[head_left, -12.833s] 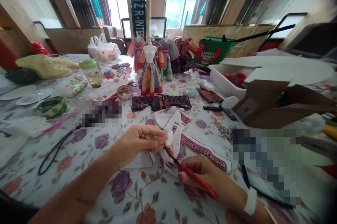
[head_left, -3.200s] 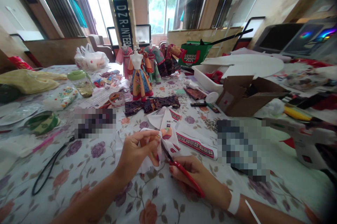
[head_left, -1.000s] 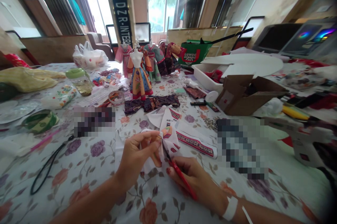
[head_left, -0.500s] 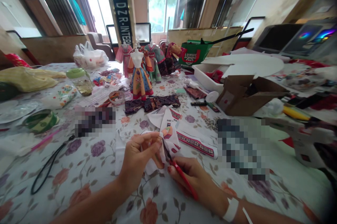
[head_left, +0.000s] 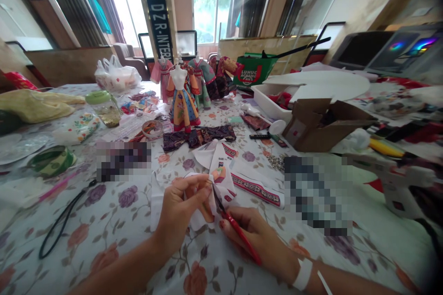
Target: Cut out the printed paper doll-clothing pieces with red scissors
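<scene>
Pinched in my left hand [head_left: 185,207] is a piece of white printed fabric [head_left: 200,216], which hangs in folds below the fingers. My right hand [head_left: 251,232] grips red-handled scissors [head_left: 242,235]. Their dark blades point up and left, against the fabric edge close to my left fingertips. Just past my hands lies more white cloth with a red patterned band [head_left: 258,189]. A dark purple patterned fabric strip [head_left: 214,135] lies beyond it. Behind that stands a small dress form in an orange and blue skirt [head_left: 185,105].
A brown cardboard box [head_left: 304,126] and a white tray [head_left: 272,103] stand at right. Near the right edge is a white sewing machine [head_left: 394,184]. A green-lidded jar [head_left: 107,108] and a green tape roll [head_left: 51,161] sit at left. Small dressed figures line the back.
The view has shifted very slightly. My left hand keeps its pinch on the fabric, and the scissor blades look a little further apart at the cloth edge.
</scene>
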`<state>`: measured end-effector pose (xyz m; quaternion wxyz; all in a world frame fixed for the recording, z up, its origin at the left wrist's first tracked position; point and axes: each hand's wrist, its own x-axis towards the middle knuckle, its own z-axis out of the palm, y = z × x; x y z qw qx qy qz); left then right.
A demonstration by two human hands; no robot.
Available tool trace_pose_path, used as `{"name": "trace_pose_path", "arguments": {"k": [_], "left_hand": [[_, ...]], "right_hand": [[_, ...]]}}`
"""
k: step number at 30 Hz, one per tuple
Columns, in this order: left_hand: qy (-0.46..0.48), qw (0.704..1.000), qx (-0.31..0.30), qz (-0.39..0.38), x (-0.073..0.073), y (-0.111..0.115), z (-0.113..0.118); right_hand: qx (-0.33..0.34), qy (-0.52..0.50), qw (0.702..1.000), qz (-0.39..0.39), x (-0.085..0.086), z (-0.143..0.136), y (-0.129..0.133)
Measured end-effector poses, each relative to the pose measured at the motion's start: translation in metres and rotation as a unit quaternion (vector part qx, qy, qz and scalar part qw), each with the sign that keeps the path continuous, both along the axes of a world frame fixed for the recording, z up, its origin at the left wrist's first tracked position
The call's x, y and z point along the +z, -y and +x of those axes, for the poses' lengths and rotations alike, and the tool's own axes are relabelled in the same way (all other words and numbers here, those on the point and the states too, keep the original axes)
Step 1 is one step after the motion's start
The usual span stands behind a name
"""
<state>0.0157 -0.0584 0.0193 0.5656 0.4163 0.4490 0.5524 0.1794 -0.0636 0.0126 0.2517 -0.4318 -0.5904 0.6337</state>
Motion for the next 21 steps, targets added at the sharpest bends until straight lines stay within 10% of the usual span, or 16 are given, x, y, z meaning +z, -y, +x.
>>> {"name": "trace_pose_path", "arguments": {"k": [21], "left_hand": [[0.041,0.999,0.022,-0.029,-0.0007,0.0060,0.0075]], "right_hand": [[-0.005,-0.027,1.000,0.006,-0.0021,-0.0024,0.0006]]}}
